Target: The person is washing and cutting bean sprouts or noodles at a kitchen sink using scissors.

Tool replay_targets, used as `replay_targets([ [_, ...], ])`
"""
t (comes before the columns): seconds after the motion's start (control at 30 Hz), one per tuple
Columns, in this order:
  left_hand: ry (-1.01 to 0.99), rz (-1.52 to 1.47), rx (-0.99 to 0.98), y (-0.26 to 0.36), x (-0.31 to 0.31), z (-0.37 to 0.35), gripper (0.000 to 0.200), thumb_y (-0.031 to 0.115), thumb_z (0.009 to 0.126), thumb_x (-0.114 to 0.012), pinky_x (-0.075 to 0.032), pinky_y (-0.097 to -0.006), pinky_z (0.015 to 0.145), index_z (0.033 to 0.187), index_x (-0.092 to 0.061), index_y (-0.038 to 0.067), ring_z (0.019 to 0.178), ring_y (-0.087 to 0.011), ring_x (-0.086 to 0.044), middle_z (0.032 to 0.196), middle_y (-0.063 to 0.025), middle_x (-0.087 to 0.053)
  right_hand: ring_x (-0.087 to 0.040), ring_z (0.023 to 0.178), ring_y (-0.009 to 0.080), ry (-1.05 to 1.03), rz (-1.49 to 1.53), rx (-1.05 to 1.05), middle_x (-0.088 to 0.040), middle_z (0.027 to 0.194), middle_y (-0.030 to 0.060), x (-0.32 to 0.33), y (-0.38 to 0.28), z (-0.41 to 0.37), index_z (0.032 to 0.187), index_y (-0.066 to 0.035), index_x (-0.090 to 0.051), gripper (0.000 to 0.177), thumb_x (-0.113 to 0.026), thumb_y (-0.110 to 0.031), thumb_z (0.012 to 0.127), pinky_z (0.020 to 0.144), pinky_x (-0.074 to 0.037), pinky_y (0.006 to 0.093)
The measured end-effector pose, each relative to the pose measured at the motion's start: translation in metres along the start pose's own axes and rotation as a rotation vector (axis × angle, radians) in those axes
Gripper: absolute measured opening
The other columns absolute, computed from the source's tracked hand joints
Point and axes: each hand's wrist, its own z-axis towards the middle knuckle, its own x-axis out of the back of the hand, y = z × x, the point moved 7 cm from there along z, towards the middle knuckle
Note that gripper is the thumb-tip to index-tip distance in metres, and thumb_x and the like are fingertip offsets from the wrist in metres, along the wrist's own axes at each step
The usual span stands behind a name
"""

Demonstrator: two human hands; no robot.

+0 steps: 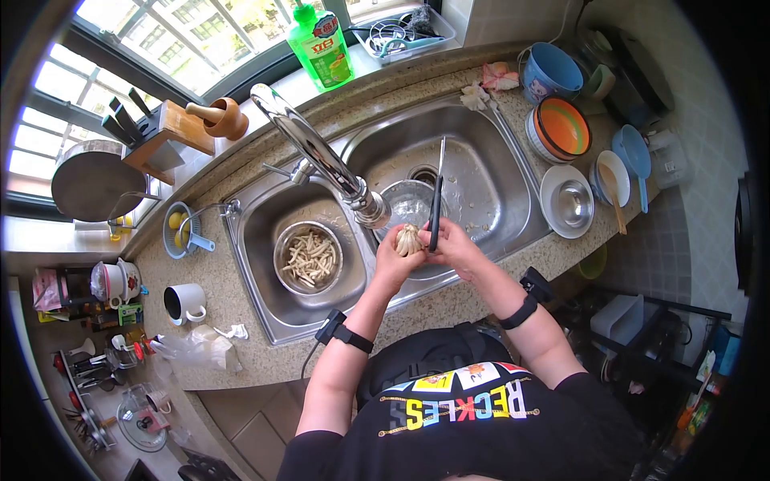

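Note:
My left hand (393,264) is closed around a pale, ribbed bunch of mushrooms (407,240), held over the near edge of the sink. My right hand (455,247) grips the black handle of a knife (436,210), its blade pointing up and away from me. The fingers of my right hand also reach the side of the bunch. Just beyond my hands, a clear bowl (403,200) sits in the right basin, partly hidden by the faucet. In the left basin, a metal bowl (341,258) contains many pale mushroom pieces (310,258).
The chrome faucet (309,144) arches over the sink divider (346,172). Stacked bowls (559,128) and a white plate (553,215) line the right counter. To the left are a white mug (185,304), a blue colander (178,232) and a knife block (168,136).

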Motion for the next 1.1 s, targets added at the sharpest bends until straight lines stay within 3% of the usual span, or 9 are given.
replay_targets([
  [0.17, 0.008, -0.019, -0.097, 0.005, 0.013, 0.003, 0.045, 0.004, 0.061, -0.067, -0.045, -0.0229, 0.068, 0.103, -0.051, 0.002, 0.078, -0.0091, -0.054, 0.089, -0.0010, -0.056, -0.059, 0.079, 0.0134, 0.039, -0.115, 0.018, -0.056, 0.090, 0.0047, 0.016, -0.008, -0.012, 0.099, -0.007, -0.045, 0.032, -0.063, -0.026, 0.081, 0.064, -0.053, 0.0282],
  [0.27, 0.059, 0.193, -0.095, 0.017, 0.025, 0.002, 0.042, 0.006, 0.060, -0.068, -0.045, -0.0240, 0.071, 0.100, -0.054, 0.002, 0.078, -0.0089, -0.055, 0.087, -0.0009, -0.058, -0.058, 0.072, 0.0121, 0.044, -0.198, 0.007, -0.055, 0.084, 0.0042, 0.026, -0.005, -0.024, 0.099, -0.006, -0.045, 0.034, -0.065, -0.026, 0.079, 0.057, -0.050, 0.0243],
  [0.33, 0.156, 0.358, -0.120, 0.020, 0.035, 0.002, 0.040, 0.010, 0.058, -0.069, -0.046, -0.0267, 0.071, 0.095, -0.057, 0.001, 0.078, -0.0122, -0.058, 0.083, -0.0054, -0.062, -0.056, 0.065, 0.0146, -0.016, -0.569, 0.061, -0.056, 0.083, 0.0065, 0.037, 0.004, -0.029, 0.093, -0.003, -0.047, 0.042, -0.071, -0.031, 0.073, 0.059, -0.045, 0.0261],
  [0.5, 0.248, 0.593, -0.140, 0.033, 0.038, 0.000, 0.039, 0.015, 0.056, -0.070, -0.047, -0.0323, 0.070, 0.089, -0.057, 0.001, 0.076, -0.0237, -0.062, 0.079, -0.0142, -0.062, -0.055, 0.072, 0.0258, -0.023, -1.100, -0.008, -0.054, 0.080, 0.0134, 0.030, 0.003, -0.075, 0.092, 0.001, -0.046, 0.069, -0.068, -0.057, 0.062, 0.064, -0.043, 0.0342],
  [0.67, 0.314, 0.664, -0.182, 0.027, 0.036, -0.001, 0.036, 0.016, 0.056, -0.070, -0.047, -0.0350, 0.069, 0.086, -0.057, 0.003, 0.074, -0.0290, -0.061, 0.079, -0.0154, -0.062, -0.057, 0.074, 0.0280, -0.032, -1.213, -0.069, -0.055, 0.081, 0.0142, 0.026, 0.005, -0.094, 0.093, 0.000, -0.046, 0.071, -0.066, -0.060, 0.061, 0.065, -0.044, 0.0356],
  [0.87, 0.279, 0.763, -0.320, 0.034, 0.028, -0.006, 0.040, 0.013, 0.056, -0.070, -0.047, -0.0351, 0.070, 0.092, -0.057, 0.004, 0.078, -0.0310, -0.060, 0.082, -0.0142, -0.062, -0.059, 0.076, 0.0308, -0.027, -1.269, -0.094, -0.058, 0.081, 0.0160, 0.026, 0.008, -0.095, 0.093, 0.000, -0.047, 0.072, -0.063, -0.063, 0.063, 0.065, -0.045, 0.0381],
  [0.93, 0.277, 0.754, -0.356, 0.039, 0.026, -0.008, 0.043, 0.011, 0.056, -0.070, -0.047, -0.0347, 0.072, 0.097, -0.057, 0.005, 0.082, -0.0312, -0.059, 0.087, -0.0141, -0.061, -0.057, 0.070, 0.0285, -0.087, -1.264, -0.113, -0.055, 0.074, 0.0122, 0.018, 0.002, -0.098, 0.085, -0.002, -0.048, 0.062, -0.063, -0.059, 0.065, 0.061, -0.043, 0.0371],
  [1.1, 0.263, 0.779, -0.401, 0.038, 0.022, -0.011, 0.045, 0.010, 0.056, -0.071, -0.046, -0.0351, 0.074, 0.098, -0.057, 0.005, 0.085, -0.0310, -0.059, 0.092, -0.0138, -0.060, -0.058, 0.068, 0.0323, -0.050, -1.290, -0.055, -0.058, 0.071, 0.0158, 0.020, 0.006, -0.095, 0.083, -0.001, -0.051, 0.057, -0.061, -0.054, 0.067, 0.061, -0.044, 0.0395],
])
